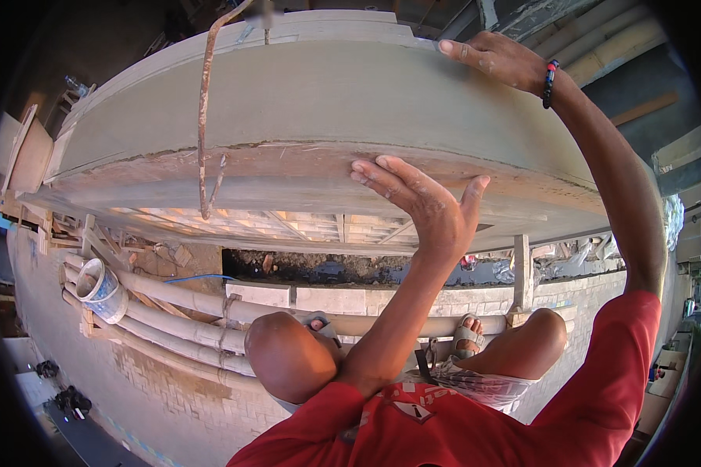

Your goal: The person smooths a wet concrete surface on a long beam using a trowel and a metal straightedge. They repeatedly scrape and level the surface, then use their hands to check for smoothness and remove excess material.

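Note:
A long beam with a smooth grey face (288, 93) spans the view in front of me, its lower edge rough and brownish. My left hand (428, 206) is raised against this lower edge, palm toward it, with fingers stretched and thumb spread wide; it holds nothing. At the upper right, my right hand (502, 64) rests on the beam's top edge. Its thumb points left along the edge, apart from the fingers, which are bent and partly hidden. A beaded bracelet (551, 82) circles the right wrist. Pale, dusty residue marks both hands.
A rusty bent rod (204, 117) hangs before the beam at left. My feet are on bamboo poles (202, 331), with a stained white bucket (101, 290) on them at left. Below run a dark ditch (343, 271) and paving (163, 389). A wooden post (523, 272) stands at right.

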The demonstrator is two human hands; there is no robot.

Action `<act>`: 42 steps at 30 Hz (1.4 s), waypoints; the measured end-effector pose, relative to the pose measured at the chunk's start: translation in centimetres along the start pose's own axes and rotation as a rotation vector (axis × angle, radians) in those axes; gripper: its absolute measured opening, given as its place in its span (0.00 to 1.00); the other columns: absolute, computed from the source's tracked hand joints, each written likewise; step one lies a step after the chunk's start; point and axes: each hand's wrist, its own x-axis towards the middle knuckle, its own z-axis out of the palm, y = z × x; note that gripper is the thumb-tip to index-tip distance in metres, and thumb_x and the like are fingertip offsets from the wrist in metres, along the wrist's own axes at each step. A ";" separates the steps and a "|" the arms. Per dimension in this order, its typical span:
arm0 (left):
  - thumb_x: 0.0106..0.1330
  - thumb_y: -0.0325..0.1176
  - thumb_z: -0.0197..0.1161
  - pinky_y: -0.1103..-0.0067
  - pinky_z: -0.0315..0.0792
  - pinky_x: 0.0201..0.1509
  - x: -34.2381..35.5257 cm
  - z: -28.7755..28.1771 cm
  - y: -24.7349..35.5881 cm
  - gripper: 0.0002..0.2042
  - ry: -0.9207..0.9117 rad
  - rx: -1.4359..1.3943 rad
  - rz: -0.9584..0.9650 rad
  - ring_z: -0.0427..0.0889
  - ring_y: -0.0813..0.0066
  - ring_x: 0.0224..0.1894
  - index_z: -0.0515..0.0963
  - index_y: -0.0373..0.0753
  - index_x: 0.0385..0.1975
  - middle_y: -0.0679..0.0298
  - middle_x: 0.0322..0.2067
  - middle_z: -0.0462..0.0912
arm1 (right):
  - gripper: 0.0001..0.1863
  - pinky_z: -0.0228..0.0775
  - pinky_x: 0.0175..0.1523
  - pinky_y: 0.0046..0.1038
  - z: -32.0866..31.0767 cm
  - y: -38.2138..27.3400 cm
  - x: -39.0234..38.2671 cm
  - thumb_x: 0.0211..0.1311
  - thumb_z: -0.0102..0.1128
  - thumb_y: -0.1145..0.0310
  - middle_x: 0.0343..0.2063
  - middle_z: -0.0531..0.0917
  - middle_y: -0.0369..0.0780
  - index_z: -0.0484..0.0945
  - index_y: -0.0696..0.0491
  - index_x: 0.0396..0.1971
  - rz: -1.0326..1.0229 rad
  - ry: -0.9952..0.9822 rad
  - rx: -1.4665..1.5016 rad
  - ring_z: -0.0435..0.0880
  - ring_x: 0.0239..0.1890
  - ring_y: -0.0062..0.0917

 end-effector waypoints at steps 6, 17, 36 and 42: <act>0.58 0.57 0.66 0.35 0.23 0.62 -0.2 -0.5 0.1 0.63 -0.053 0.006 -0.064 0.07 0.26 0.64 0.15 0.30 0.65 0.29 0.61 0.06 | 0.49 0.69 0.26 0.35 0.1 -0.3 0.3 0.58 0.33 0.23 0.07 0.70 0.41 0.78 0.59 0.12 -0.017 -0.031 -0.014 0.77 0.20 0.28; 0.59 0.58 0.64 0.43 0.29 0.69 0.0 -2.1 4.4 0.61 -0.168 0.065 -0.405 0.16 0.30 0.69 0.16 0.33 0.66 0.31 0.65 0.13 | 0.48 0.75 0.40 0.44 -0.4 0.2 0.0 0.59 0.38 0.26 0.16 0.79 0.53 0.81 0.66 0.25 -0.081 -0.038 0.103 0.84 0.28 0.45; 0.44 0.20 0.51 0.65 0.56 0.72 6.8 -6.5 10.9 0.52 0.015 -1.096 -1.112 0.60 0.55 0.66 0.31 0.46 0.73 0.62 0.68 0.48 | 0.69 0.46 0.70 0.53 -3.1 -1.1 -2.2 0.34 0.70 0.31 0.63 0.56 0.59 0.36 0.40 0.73 -0.237 -0.445 0.045 0.54 0.67 0.57; 0.48 0.22 0.56 0.67 0.51 0.74 7.1 -6.7 11.0 0.53 0.005 -1.132 -1.121 0.59 0.55 0.68 0.29 0.44 0.73 0.58 0.69 0.47 | 0.72 0.37 0.72 0.56 -2.5 -1.8 -3.5 0.30 0.73 0.32 0.68 0.42 0.64 0.36 0.40 0.73 -0.257 -0.442 -0.071 0.43 0.70 0.62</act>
